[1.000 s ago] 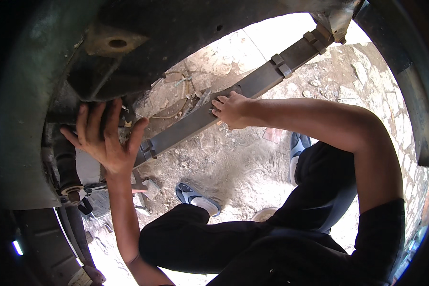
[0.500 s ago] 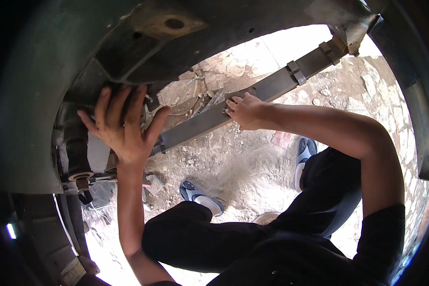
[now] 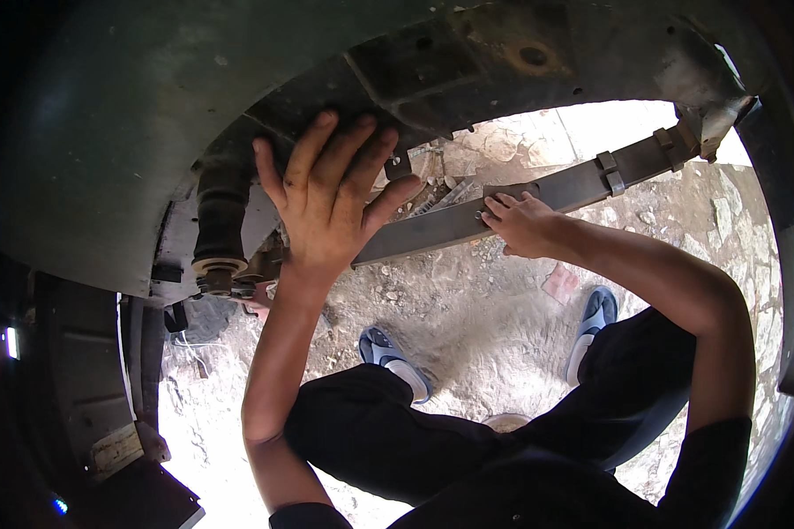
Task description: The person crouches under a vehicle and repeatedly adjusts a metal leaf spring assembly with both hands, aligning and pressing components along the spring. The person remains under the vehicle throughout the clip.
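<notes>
My left hand (image 3: 326,198) is raised with its fingers spread, in front of the dark underside of a wheel arch (image 3: 282,106). Nothing shows in its palm or fingers, and I cannot tell whether the fingertips touch the metal. A long dark leaf spring (image 3: 428,235) slants from beside my left wrist up to the far right. On its middle rests my right hand (image 3: 525,225), fingers stretched over the bar, close to a small round bolt head (image 3: 479,214). Left of my left hand hangs a shock absorber (image 3: 220,212) in a black ribbed sleeve.
Metal clips (image 3: 610,174) wrap the spring towards its far-right end, which meets a bracket (image 3: 715,123). Below is rough, stony ground (image 3: 476,309) with my slippered feet on it. A wooden block (image 3: 115,451) lies at lower left. Beneath the shock absorber shows a pinkish shape (image 3: 260,300), unclear.
The whole view has shifted, so the wheel arch, spring and both hands appear further right. My left hand remains spread by the arch; my right hand remains on the spring.
</notes>
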Tool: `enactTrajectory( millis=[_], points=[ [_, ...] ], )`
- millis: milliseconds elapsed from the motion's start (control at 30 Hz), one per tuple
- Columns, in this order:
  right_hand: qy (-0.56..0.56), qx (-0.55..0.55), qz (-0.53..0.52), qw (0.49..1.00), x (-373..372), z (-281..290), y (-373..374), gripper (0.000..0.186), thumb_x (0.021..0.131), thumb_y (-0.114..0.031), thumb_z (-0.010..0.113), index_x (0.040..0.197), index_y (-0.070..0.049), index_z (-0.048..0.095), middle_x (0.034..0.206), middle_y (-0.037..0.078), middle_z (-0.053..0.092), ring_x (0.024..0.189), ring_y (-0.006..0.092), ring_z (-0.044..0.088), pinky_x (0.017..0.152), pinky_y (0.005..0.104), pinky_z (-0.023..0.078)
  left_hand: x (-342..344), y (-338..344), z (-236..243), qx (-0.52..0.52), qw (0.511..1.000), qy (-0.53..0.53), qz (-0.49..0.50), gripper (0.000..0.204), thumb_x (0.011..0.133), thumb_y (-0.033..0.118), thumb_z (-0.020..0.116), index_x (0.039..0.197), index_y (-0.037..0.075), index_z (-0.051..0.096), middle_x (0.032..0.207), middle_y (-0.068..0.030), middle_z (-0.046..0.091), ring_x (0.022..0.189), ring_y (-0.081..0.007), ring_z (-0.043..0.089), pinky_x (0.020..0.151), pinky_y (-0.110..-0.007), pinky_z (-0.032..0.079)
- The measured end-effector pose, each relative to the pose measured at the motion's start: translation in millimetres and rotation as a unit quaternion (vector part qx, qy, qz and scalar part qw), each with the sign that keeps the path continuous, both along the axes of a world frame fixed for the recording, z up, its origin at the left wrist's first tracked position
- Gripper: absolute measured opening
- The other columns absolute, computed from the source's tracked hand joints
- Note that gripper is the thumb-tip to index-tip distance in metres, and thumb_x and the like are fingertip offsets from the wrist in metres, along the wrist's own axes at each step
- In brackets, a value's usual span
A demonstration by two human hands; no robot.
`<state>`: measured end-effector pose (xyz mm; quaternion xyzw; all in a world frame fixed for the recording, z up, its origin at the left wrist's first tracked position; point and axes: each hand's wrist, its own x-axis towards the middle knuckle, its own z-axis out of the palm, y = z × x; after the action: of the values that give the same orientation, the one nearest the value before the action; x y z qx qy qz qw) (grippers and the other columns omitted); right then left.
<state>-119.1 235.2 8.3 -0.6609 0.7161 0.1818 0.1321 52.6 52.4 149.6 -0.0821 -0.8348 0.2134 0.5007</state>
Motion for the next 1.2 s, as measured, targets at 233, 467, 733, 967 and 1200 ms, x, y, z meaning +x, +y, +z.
enactTrajectory(
  millis=[233, 467, 733, 967, 1200],
  points=[
    [-0.009, 0.009, -0.006, 1.000, -2, -2, 2, 0.076, 0.086, -0.043, 0.061, 0.145, -0.005, 0.029, 0.152, 0.018, 0.023, 0.138, 0.0320, 0.028, 0.102, 0.0512, 0.036, -2, 4, -2, 0.015, 1.000, 0.014, 0.023, 0.043, 0.074, 0.049, 0.072, 0.108, 0.024, 0.066, 0.119, 0.0071, 0.057, 0.124, -0.0169, 0.045, 0.113, -0.055, 0.013],
    [-0.001, 0.007, 0.003, 1.000, -2, -3, 2, 0.075, 0.087, -0.045, 0.057, 0.144, -0.005, 0.031, 0.151, 0.017, 0.025, 0.138, 0.0316, 0.028, 0.100, 0.0504, 0.037, -3, 0, -3, -0.004, 1.000, 0.014, 0.004, 0.043, 0.073, 0.046, 0.075, 0.109, 0.026, 0.062, 0.121, 0.0049, 0.057, 0.126, -0.0196, 0.044, 0.113, -0.054, 0.012],
    [0.004, 0.003, 0.005, 1.000, -2, -2, 3, 0.074, 0.087, -0.044, 0.058, 0.144, -0.005, 0.030, 0.151, 0.017, 0.024, 0.137, 0.0318, 0.029, 0.100, 0.0500, 0.038, -1, -2, 0, -0.027, 1.000, -0.003, -0.007, 0.047, 0.072, 0.042, 0.078, 0.111, 0.022, 0.059, 0.122, -0.0008, 0.057, 0.130, -0.0251, 0.039, 0.113, -0.054, 0.009],
    [0.018, 0.019, 0.001, 1.000, -2, -5, 1, 0.076, 0.088, -0.043, 0.057, 0.145, -0.003, 0.028, 0.152, 0.019, 0.023, 0.138, 0.0329, 0.028, 0.101, 0.0496, 0.035, -1, -1, -1, -0.019, 1.000, -0.005, -0.003, 0.045, 0.075, 0.038, 0.078, 0.111, 0.020, 0.058, 0.122, -0.0016, 0.057, 0.129, -0.0257, 0.040, 0.113, -0.054, 0.010],
    [0.028, 0.039, -0.020, 0.999, 10, -6, 0, 0.082, 0.086, -0.046, 0.061, 0.145, 0.000, 0.027, 0.151, 0.022, 0.022, 0.138, 0.0351, 0.027, 0.105, 0.0519, 0.034, -1, 2, 0, 0.001, 1.000, 0.000, -0.004, 0.045, 0.080, 0.037, 0.074, 0.115, 0.015, 0.056, 0.120, -0.0021, 0.058, 0.127, -0.0255, 0.042, 0.113, -0.054, 0.011]
  ],
)
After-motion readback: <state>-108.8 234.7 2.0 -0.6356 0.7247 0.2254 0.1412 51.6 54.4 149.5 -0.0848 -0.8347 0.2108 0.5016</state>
